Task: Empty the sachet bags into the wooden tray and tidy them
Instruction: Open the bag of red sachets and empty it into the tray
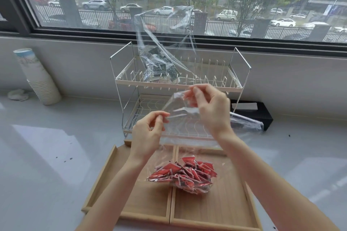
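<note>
A clear plastic bag (185,127) hangs upright over the wooden tray (105,180). Its bottom, full of red sachets (185,176), rests on the tray across the middle divider. My left hand (148,135) pinches the bag's top edge on the left. Higher up, my right hand (208,107) pinches the opposite side of the bag's mouth. A second clear bag (159,48) with dark sachets (161,69) stands on the top shelf of the white wire rack (242,73) behind the tray.
A stack of paper cups (37,77) leans at the back left, with a crumpled tissue (17,94) beside it. A black box (257,112) sits right of the rack, with a dark plastic-wrapped pack (246,124) in front. The window runs behind the grey counter (47,146).
</note>
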A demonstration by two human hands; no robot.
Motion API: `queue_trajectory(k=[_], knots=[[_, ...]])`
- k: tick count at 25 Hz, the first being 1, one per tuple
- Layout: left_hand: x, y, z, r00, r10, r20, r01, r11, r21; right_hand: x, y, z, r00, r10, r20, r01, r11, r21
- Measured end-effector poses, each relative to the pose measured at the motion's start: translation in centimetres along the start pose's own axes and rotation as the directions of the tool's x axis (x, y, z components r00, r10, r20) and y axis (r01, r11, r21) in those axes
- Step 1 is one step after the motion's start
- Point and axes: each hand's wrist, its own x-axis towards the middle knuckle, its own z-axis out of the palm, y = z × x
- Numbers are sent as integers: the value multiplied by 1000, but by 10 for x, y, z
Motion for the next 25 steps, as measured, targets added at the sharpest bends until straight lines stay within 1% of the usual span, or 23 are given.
queue_trajectory(k=[1, 2, 4, 6, 8, 10, 11, 13, 15, 16, 18, 20, 23, 25], knots=[[0, -1, -2, 1000, -11, -3, 11, 1000, -1, 6, -2, -6, 999, 45, -9, -45, 998, 46], [0, -2, -4, 1000, -12, -2, 12, 1000, 14, 10, -4, -9, 998, 59, -3, -58, 997, 59], [4, 2, -2, 1000, -14, 18, 13, 998, 62, 9, -8, -11, 998, 58, 36, -60, 996, 61], [10, 9, 2, 1000, -10, 29, 9, 998, 56, 5, -11, -7, 994, 56, 93, -65, 993, 95], [17, 17, 6, 998, 61, 29, -62, 998, 33, 3, -14, -4, 987, 53, 151, -73, 988, 134], [23, 25, 9, 994, 110, 15, -110, 994, 22, 2, -16, -3, 983, 36, 181, -60, 990, 129], [26, 27, 10, 994, 110, -2, -110, 994, 13, -2, -15, -4, 985, 6, 172, -21, 996, 82], [31, 27, 11, 994, 103, -31, -104, 995, -15, -13, -10, -4, 980, -109, 164, 129, 984, -119], [32, 26, 11, 994, 102, -40, -103, 994, -31, -24, 1, -3, 958, -185, 218, 251, 909, -334], [32, 25, 12, 994, 103, -41, -105, 994, -42, -27, 5, -2, 954, -181, 241, 267, 878, -398], [30, 25, 13, 992, 116, -47, -118, 992, -46, -28, 10, -2, 954, -141, 264, 247, 869, -428], [28, 22, 11, 985, 157, -68, -158, 987, -4, -25, 11, -3, 960, -110, 258, 202, 909, -364], [26, 14, 4, 967, 249, -61, -239, 961, 141, -15, 1, -14, 976, 4, 219, 47, 973, -225], [25, 12, 0, 958, 286, -37, -274, 943, 190, -3, -7, -24, 973, 18, 228, 32, 977, -213]])
